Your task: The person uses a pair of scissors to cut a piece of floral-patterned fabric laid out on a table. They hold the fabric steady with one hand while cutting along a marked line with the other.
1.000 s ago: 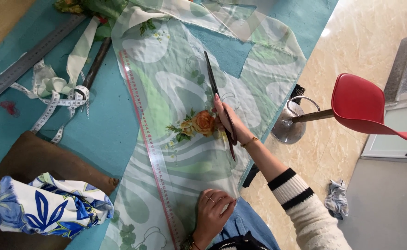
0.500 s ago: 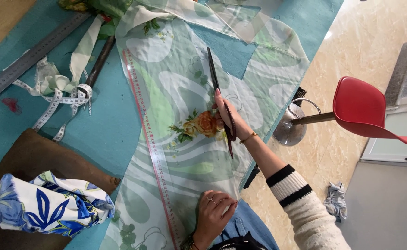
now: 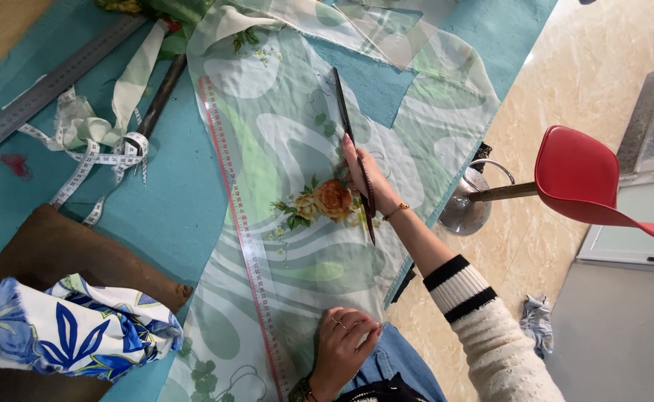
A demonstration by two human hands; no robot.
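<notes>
A sheer green and white fabric [image 3: 290, 149] with an orange flower print lies across the teal table cover [image 3: 171, 179]. My right hand [image 3: 368, 182] grips long dark scissors [image 3: 351, 141] whose blades point away from me over the fabric. At the near edge, my left hand [image 3: 342, 346] presses flat on the fabric, fingers together. A clear ruler with red markings [image 3: 241, 231] lies along the fabric to the left of both hands.
A white measuring tape [image 3: 93, 160] and fabric strips lie at the left beside a long metal ruler [image 3: 44, 85]. A folded blue-and-white leaf-print cloth [image 3: 81, 327] sits on brown material. A red stool [image 3: 587, 179] stands on the tiled floor at right.
My right hand and the scissors have shifted slightly forward along the fabric. The left hand stays in place on the near edge.
</notes>
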